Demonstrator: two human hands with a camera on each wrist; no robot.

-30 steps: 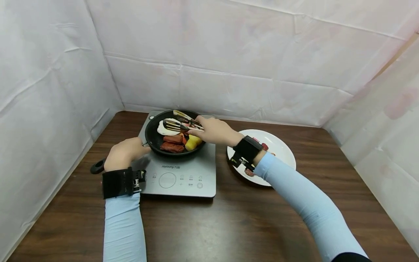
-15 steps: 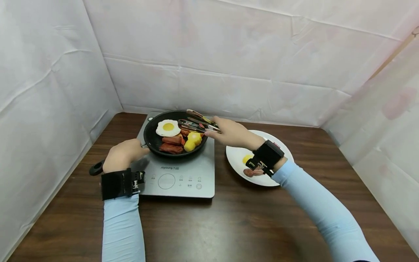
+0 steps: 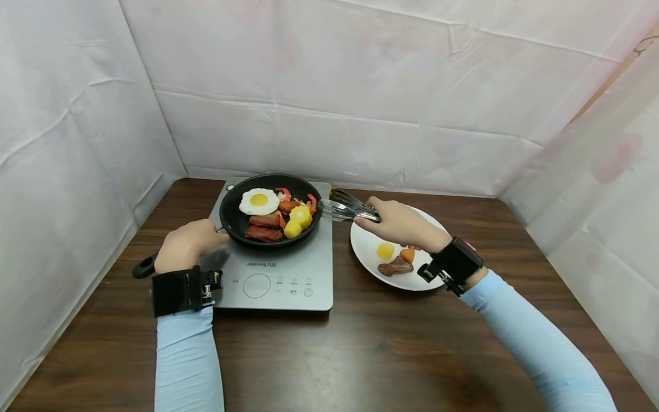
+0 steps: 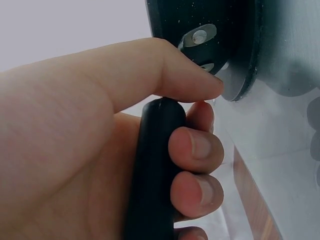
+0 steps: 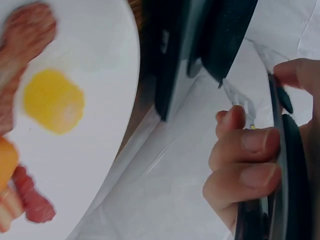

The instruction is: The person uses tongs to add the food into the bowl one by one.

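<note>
Left hand: the left hand [image 3: 186,246] curls round the pan handle [image 4: 152,175], at seven o'clock of the pan [image 3: 268,209].
Right hand: the right hand [image 3: 404,225] pinches the tongs [image 3: 346,207] over the plate [image 3: 370,252].
Tongs: tips narrowly parted, at the pan's three o'clock rim.
Pan: on the cooktop [image 3: 288,274], holding a fried egg [image 3: 259,201].

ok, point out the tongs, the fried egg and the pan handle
tongs [image 3: 346,207], head view, on the metal arms near the pan's rim
fried egg [image 3: 259,200], head view, on the yolk
pan handle [image 4: 152,170], left wrist view, on the black grip
</note>
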